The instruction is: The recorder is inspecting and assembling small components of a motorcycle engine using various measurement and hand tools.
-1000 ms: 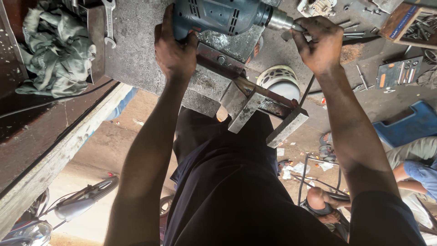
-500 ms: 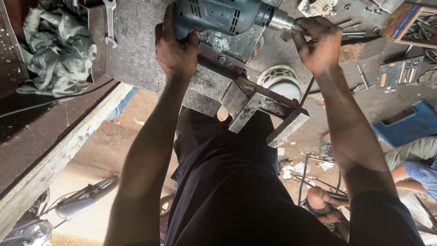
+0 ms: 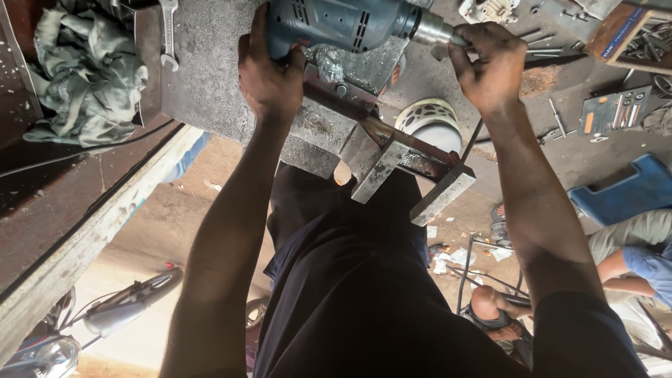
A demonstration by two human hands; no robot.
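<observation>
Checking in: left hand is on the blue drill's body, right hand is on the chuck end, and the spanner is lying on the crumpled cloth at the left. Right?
Not quite. In the head view the spanner lies on the grey metal block, beside the crumpled cloth, not on it. The rest holds: the left hand grips the blue drill at its body, and the right hand is on the chuck end.

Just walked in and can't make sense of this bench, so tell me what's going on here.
A person stands at a metal workbench with both hands on a blue-grey electric drill. The left hand grips the drill's handle; the right hand is wrapped around its chuck end. Below the drill, a welded steel bracket juts over the bench edge. A spanner and a crumpled green cloth lie to the left. Another person is at the right.
</observation>
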